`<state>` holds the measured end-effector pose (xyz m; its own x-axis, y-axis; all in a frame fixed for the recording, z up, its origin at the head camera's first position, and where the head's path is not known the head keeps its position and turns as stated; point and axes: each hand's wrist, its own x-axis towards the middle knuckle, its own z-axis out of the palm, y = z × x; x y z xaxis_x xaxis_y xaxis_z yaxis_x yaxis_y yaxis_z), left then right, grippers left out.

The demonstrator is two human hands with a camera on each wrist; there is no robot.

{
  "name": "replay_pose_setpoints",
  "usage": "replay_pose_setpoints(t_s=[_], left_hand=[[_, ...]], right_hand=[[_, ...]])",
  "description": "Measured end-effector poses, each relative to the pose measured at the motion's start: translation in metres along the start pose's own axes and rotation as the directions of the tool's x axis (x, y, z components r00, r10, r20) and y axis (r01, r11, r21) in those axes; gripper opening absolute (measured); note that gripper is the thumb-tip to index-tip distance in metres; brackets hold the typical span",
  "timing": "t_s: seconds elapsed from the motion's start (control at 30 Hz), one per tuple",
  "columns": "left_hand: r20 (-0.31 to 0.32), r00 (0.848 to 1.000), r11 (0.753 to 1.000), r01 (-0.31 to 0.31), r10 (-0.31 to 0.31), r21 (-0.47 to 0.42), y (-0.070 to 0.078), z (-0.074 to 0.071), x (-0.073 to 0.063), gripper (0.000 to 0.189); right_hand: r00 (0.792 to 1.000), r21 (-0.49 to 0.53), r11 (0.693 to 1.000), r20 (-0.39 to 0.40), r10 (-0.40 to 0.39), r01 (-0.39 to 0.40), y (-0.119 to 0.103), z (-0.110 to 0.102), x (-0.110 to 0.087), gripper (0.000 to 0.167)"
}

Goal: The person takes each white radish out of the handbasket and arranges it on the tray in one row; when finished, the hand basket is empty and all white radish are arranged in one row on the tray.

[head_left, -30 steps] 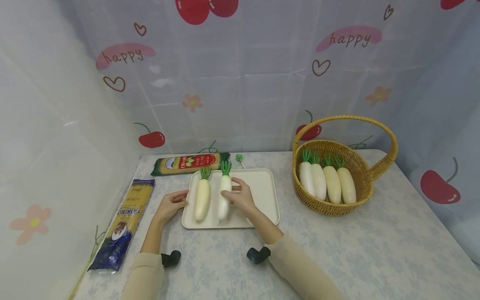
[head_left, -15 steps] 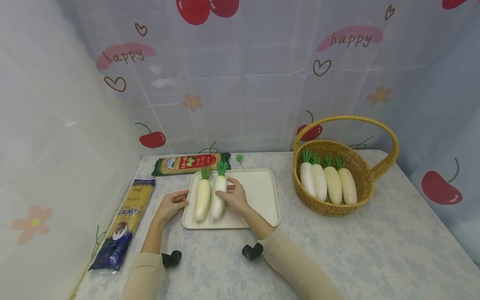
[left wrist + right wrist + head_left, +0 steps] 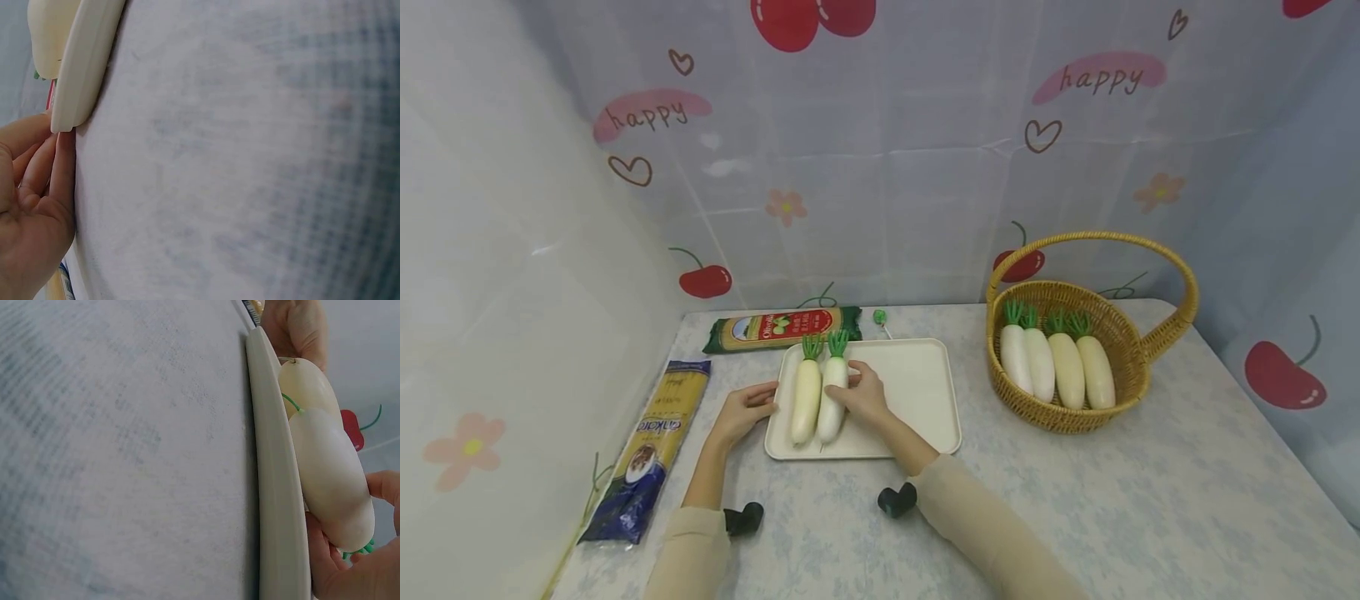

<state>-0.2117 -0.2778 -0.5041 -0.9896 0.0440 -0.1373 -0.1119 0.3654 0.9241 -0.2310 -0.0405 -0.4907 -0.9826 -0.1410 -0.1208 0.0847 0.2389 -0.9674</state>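
Observation:
On the cream tray (image 3: 917, 400), two daikon radishes with green tops lie side by side. My right hand (image 3: 863, 398) grips the whiter daikon (image 3: 832, 404) on the right, thumb on top and fingers at its far side. To its left rests the yellowish daikon (image 3: 807, 400), close against it. My left hand (image 3: 743, 412) holds the tray's left rim; in the left wrist view its thumb and fingers (image 3: 62, 169) meet the tray edge. The right wrist view shows the white daikon (image 3: 331, 475) between thumb and fingers.
A wicker basket (image 3: 1131, 367) with several daikons stands right of the tray. Behind the tray lies a green-ended spaghetti pack (image 3: 782, 327) and a small green-headed stick (image 3: 880, 317). A blue and yellow pasta pack (image 3: 647, 450) lies at the left.
My right hand has moved left with the white daikon, bringing it from a gap apart to beside the yellowish one. The left hand stays at the tray's rim.

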Motion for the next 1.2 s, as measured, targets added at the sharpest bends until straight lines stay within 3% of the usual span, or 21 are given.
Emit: replay_pose_setpoints(t_s=[0.47,1.2], left_hand=[[-0.010,1.000,1.000,-0.007,0.007,-0.002,-0.0017,-0.0010,-0.0012,0.047],[-0.020,1.000,0.999,0.013,-0.012,0.033,0.0015,0.0014,-0.0022,0.048]], right_hand=[[0.998,-0.184,0.982,-0.050,0.034,-0.043,-0.0060,0.0057,0.0030,0.074],[0.999,-0.245,0.969,-0.029,-0.035,0.027,-0.0028,0.0003,-0.0046,0.059]])
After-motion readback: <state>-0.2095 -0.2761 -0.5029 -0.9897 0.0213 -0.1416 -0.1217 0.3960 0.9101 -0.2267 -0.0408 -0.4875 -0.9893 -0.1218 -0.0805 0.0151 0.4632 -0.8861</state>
